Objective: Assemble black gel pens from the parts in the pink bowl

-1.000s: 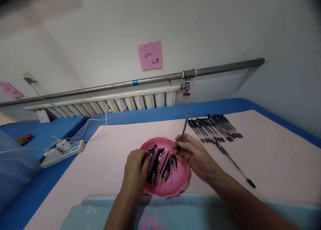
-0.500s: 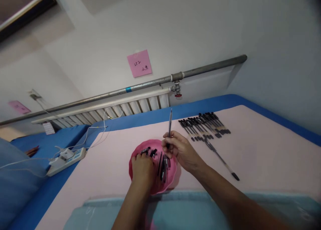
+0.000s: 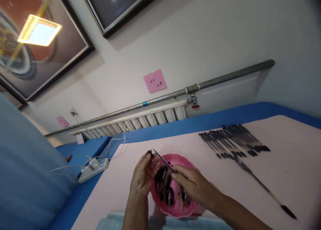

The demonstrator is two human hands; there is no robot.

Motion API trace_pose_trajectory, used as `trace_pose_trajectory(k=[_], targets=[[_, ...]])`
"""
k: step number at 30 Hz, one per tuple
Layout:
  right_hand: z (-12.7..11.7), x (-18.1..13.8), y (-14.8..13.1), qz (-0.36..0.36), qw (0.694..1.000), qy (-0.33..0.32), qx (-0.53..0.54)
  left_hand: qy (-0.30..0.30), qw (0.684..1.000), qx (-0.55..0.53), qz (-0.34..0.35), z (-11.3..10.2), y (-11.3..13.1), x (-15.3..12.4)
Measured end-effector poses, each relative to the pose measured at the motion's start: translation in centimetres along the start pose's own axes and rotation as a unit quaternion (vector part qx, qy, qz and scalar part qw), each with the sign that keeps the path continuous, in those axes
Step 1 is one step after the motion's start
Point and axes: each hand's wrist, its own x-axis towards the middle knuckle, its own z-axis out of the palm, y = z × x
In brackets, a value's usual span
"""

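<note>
My left hand (image 3: 144, 175) is raised at the far left rim of the pink bowl (image 3: 180, 158), its thumb and fingers pinching a small black pen part (image 3: 150, 153). My right hand (image 3: 188, 181), above the bowl's right side, grips a slim pen (image 3: 163, 160) whose pointed end is up and to the left, close to the black part but apart from it. Inside the bowl lie several loose black pen parts (image 3: 164, 180), blurred and partly covered by my right hand. Several black-ended pens (image 3: 225, 139) lie side by side in a row to the right.
One longer pen-like piece (image 3: 265, 186) slants towards me below the row. The pink sheet (image 3: 286, 149) covers the blue tabletop (image 3: 238, 115). A power strip (image 3: 94, 169) with plugs and white cables sits at the left. Radiator (image 3: 160, 118) and pipe (image 3: 233, 77) run along the wall.
My left hand has come up out of the bowl with a small black part. The pen in my right hand has tipped from upright to leaning left. The view has shifted left and up.
</note>
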Motion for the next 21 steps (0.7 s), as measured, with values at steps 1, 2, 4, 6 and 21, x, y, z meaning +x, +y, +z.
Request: trace_pose_trajectory(k=[1,2,4,6,21], targets=[[0.2,-0.1,-0.1,-0.001,1.0,-0.011,-0.006,0.002,1.0,-0.019,-0.004,-0.1,0.1,0.1],[0.3,-0.1,-0.1,-0.002,1.0,-0.021,-0.008,0.005,0.999,-0.032,-0.007,-0.2,0.1,0.1],[0.5,-0.2,-0.1,-0.003,0.999,-0.036,-0.008,0.013,0.999,-0.041,-0.007,-0.5,0.2,0.1],[0.6,-0.2,0.1,-0.001,0.999,-0.046,-0.01,0.017,0.999,-0.037,-0.006,-0.7,0.3,0.2],[0.9,-0.4,0.2,0.019,0.998,-0.04,-0.033,-0.008,0.998,0.035,0.042,-0.6,-0.6,-0.9]])
